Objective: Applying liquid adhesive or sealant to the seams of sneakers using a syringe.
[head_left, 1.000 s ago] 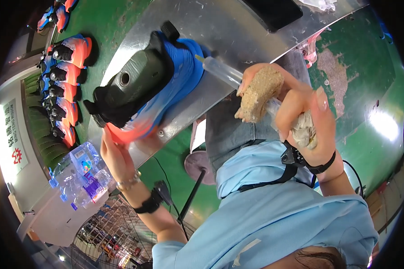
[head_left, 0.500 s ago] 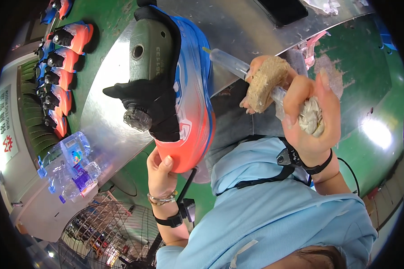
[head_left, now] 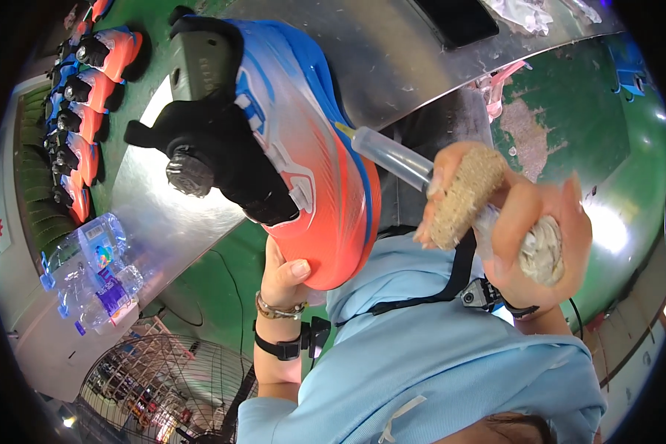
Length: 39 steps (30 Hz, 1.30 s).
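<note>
My left hand (head_left: pixel 281 272) grips the orange toe of a running shoe (head_left: pixel 307 159) from below, its thumb on the toe. Blue, white and orange blend along the upper, and a dark green shoe last (head_left: pixel 197 65) fills the collar. A black tongue with a round dial (head_left: pixel 189 173) faces left. My right hand (head_left: pixel 512 222) is closed around a clear syringe (head_left: pixel 392 154) and a rough tan block (head_left: pixel 466 194). A crumpled whitish wad (head_left: pixel 542 250) sits at the syringe's back end in my palm. The yellowish tip points at the sole edge; whether it touches, I cannot tell.
Several similar shoes (head_left: pixel 89 103) stand in a row at the far left. Clear plastic bottles (head_left: pixel 100 274) lie on the left ledge, above a wire fan (head_left: pixel 163 385). A black phone (head_left: pixel 457 21) rests on the metal table (head_left: pixel 392 66) at the back.
The shoe has tilted, its sole side turning more toward me, and its heel has swung left. My right hand with the syringe and block has moved down and slightly right.
</note>
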Available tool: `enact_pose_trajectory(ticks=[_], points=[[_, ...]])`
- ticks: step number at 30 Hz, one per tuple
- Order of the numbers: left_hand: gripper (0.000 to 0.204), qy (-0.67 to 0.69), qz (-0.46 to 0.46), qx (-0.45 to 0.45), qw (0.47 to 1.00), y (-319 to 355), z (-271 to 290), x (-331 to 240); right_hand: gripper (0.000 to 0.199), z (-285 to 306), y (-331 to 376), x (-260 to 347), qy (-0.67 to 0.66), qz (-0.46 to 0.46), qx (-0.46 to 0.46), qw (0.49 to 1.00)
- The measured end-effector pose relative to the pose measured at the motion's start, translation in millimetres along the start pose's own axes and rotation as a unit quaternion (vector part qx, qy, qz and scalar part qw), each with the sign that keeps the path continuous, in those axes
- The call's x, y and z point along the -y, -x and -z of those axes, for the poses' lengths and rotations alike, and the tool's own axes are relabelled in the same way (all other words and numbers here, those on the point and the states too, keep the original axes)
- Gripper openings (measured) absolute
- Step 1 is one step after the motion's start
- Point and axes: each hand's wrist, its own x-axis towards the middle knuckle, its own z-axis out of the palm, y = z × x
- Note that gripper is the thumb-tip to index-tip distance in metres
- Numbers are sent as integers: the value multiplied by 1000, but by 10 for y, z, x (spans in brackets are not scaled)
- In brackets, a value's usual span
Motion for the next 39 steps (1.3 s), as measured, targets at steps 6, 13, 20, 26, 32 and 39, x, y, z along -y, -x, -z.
enact_pose_trajectory(ticks=[6, 13, 20, 26, 32, 39], points=[[72, 173, 95, 143, 970, -307, -221, 268, 56, -112, 69, 270, -93, -40, -77, 992], [85, 178, 49, 184, 965, -861, -800, 431, 53, 36, 163, 386, -100, 23, -89, 991], [75, 155, -2, 213, 965, -1139, -971, 470, 44, 177, 220, 432, -71, 44, -79, 993], [61, 200, -43, 212, 956, -1284, -1051, 522, 42, 294, 281, 438, -37, 54, -59, 996], [55, 198, -88, 192, 957, -1353, -1239, 438, 49, 105, 228, 444, -7, 58, -94, 994], [33, 250, -46, 90, 963, -1180, -1569, 46, 50, 146, 150, 186, 22, 225, -10, 974]])
